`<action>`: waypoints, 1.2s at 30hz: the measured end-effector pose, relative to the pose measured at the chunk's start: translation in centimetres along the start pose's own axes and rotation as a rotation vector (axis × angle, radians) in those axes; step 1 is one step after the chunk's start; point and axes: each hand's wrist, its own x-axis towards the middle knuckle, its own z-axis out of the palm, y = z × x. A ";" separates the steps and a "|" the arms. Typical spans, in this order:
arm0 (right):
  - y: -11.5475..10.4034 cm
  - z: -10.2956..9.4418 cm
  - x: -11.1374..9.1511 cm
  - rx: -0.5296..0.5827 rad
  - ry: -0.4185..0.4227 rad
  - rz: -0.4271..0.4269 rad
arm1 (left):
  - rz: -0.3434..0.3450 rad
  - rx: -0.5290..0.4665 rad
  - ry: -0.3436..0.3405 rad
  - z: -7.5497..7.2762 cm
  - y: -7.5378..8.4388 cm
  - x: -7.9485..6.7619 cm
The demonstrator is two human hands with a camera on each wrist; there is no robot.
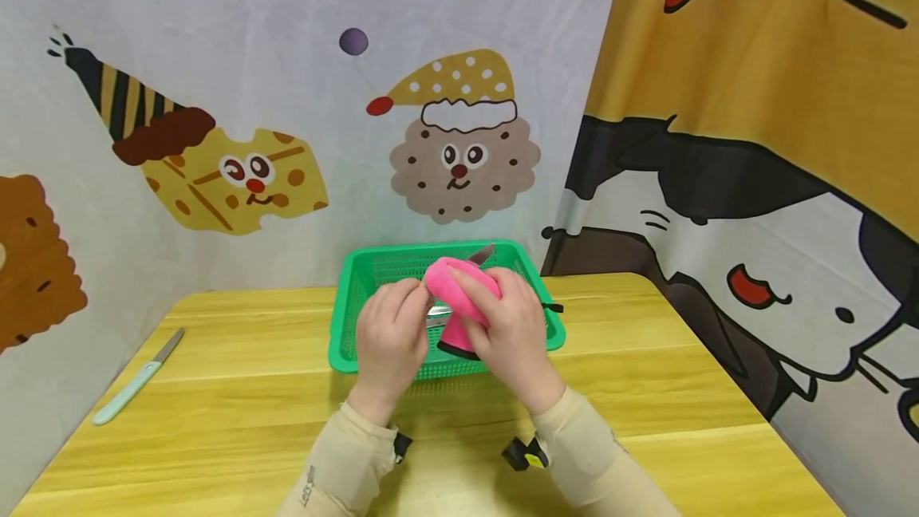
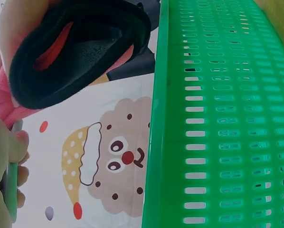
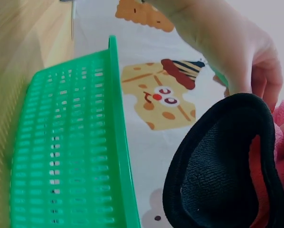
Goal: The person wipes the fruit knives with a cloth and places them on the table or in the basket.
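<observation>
My left hand (image 1: 390, 331) grips the pale green handle (image 2: 11, 192) of a knife over the basket. The knife's blade (image 1: 483, 254) pokes out above a pink cloth (image 1: 459, 290), which is folded around part of it. My right hand (image 1: 513, 325) holds this cloth and pinches it against the blade. Black edging and a dark inner side of the cloth (image 3: 218, 166) show in the right wrist view, where it hangs in a loose curl. The middle of the blade is hidden by the cloth.
A green plastic basket (image 1: 343, 309) with slotted walls stands at the back of the wooden table (image 1: 251, 405). Shiny metal pieces (image 1: 436, 314) lie in it, partly hidden. Another knife (image 1: 140, 380) with a pale green handle lies on the left. Printed curtains (image 1: 273, 22) hang behind.
</observation>
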 end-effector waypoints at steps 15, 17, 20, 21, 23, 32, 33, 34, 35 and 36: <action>3.2 -1.1 0.8 0.007 0.110 0.134 | -0.053 0.005 -0.016 0.0 -0.3 -0.1; 3.5 -1.4 0.9 0.016 0.138 0.151 | -0.066 0.003 -0.023 0.0 -0.4 -0.1; 3.7 -1.9 1.0 0.021 0.184 0.154 | -0.082 0.008 -0.026 -0.2 -0.5 -0.2; 3.6 -2.0 1.0 0.028 0.194 0.152 | -0.086 0.011 -0.026 -0.2 -0.6 -0.2; 3.3 -2.2 1.1 0.043 0.213 0.131 | -0.091 0.019 -0.027 -0.3 -0.6 -0.1; 0.5 -1.3 0.6 0.149 0.155 0.011 | -0.086 0.027 -0.032 -0.4 -0.4 0.1; 0.2 -1.1 0.5 0.160 0.136 0.002 | -0.085 0.026 -0.034 -0.4 -0.4 0.1; -0.1 -0.9 0.4 0.170 0.116 -0.004 | -0.085 0.023 -0.037 -0.4 -0.4 0.1; -0.3 -0.7 0.3 0.175 0.097 -0.007 | -0.084 0.022 -0.040 -0.4 -0.4 0.0; -0.5 -0.4 0.2 0.175 0.076 -0.011 | -0.082 0.020 -0.043 -0.5 -0.3 0.0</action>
